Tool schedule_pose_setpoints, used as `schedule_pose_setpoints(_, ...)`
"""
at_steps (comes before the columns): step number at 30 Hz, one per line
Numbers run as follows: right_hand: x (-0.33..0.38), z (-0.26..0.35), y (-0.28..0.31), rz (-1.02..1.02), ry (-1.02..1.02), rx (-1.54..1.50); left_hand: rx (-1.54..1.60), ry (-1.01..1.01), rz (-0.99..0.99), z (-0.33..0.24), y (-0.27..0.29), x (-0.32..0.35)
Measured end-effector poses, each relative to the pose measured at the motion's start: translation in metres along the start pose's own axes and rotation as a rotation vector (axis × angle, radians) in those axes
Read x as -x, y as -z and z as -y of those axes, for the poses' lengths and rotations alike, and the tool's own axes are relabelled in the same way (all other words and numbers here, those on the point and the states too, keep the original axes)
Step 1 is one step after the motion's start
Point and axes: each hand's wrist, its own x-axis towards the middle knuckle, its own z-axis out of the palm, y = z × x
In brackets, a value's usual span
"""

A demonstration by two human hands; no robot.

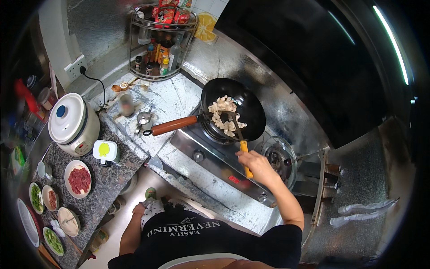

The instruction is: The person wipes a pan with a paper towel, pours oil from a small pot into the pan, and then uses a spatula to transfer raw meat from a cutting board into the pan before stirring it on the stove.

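My right hand is wrapped round the yellow handle of a spatula. The spatula's dark metal blade reaches down into a black wok and touches pale pieces of meat lying in it. Out to the left of the stove sticks the wok's brown wooden handle, with no hand on it. My left hand hangs low beside my patterned shorts, away from the stove. Its fingers are too small and partly hidden to make out.
The wok sits on a steel gas stove; a glass lid is at its right. Bottles fill a corner rack. At left stand a white cooker, a plate of red meat and several bowls. A dark range hood overhangs.
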Motion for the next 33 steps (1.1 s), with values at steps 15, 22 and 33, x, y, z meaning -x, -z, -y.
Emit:
schedule_pose_setpoints(15,0.065,-0.005,-0.087,-0.562,-0.55,-0.674,0.043,0.22,0.053,-0.012,-0.017,0.067)
schedule_pose_setpoints(22,0.097,0.06,-0.256,0.6,-0.032,-0.954,0.122,0.457,0.166,0.003,-0.037,0.119)
schedule_pose_setpoints(33,0.013,0.191,-0.281,0.578,0.494,-0.369,0.549,0.644,0.046,0.094,-0.143,0.25)
